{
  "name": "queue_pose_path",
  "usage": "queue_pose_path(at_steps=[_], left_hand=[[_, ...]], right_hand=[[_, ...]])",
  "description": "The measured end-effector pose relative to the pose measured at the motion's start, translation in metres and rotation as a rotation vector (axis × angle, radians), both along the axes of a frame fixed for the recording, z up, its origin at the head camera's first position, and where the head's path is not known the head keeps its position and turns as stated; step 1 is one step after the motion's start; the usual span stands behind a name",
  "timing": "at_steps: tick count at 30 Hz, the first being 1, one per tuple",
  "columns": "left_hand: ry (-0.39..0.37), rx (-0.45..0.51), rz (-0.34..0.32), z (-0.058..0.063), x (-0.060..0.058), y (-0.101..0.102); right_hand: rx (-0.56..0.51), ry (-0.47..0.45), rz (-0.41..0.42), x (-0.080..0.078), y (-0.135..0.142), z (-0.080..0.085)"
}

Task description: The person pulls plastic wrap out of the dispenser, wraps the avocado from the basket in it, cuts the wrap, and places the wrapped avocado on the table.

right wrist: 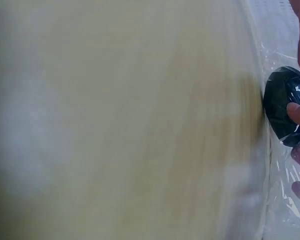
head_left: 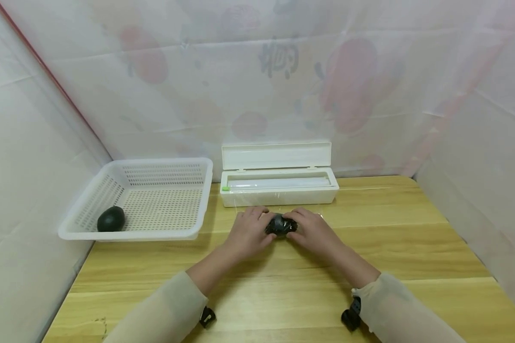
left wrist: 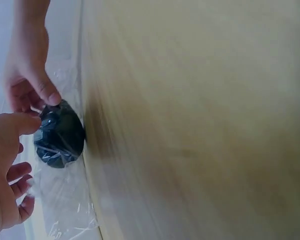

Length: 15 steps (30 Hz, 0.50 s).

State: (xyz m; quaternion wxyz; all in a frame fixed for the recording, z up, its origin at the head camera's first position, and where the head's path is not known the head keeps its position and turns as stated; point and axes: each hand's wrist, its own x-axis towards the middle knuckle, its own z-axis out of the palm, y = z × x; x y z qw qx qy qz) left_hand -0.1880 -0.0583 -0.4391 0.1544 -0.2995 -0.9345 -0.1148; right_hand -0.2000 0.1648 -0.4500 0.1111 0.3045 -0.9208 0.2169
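Observation:
A dark green avocado lies at the back of the table in shiny cling film, just in front of the film box. From its left side, my left hand holds it with bent fingers. Opposite, my right hand grips the other end. The right thumb presses on the wrapped surface, with fingers lower down, partly cut off by the frame. In the left wrist view the left thumb reaches the avocado's edge, and the other fingers curl over the film beside it.
Behind the hands stands a white cling film box, lid raised, with a roll inside and film drawn out over its front. A white perforated basket on the left contains another dark green avocado. Pale sheets hang around the wooden table.

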Motion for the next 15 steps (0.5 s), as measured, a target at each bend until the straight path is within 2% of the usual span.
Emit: queue_pose_path(at_steps=[3,6,12,15], left_hand=[[-0.002,-0.044,0.007,-0.002,-0.001,0.004],[-0.055,-0.05,0.027,-0.004,-0.005,0.007],[-0.205,0.032,0.075,-0.009,-0.017,0.009],[-0.245,0.062,0.092,-0.01,-0.023,0.009]], right_hand=[[-0.009,-0.018,0.007,-0.002,0.001,0.001],[-0.013,-0.039,0.009,-0.005,0.002,0.002],[-0.04,-0.149,-0.028,-0.014,0.003,0.001],[-0.055,-0.16,-0.042,-0.016,0.003,0.0]])
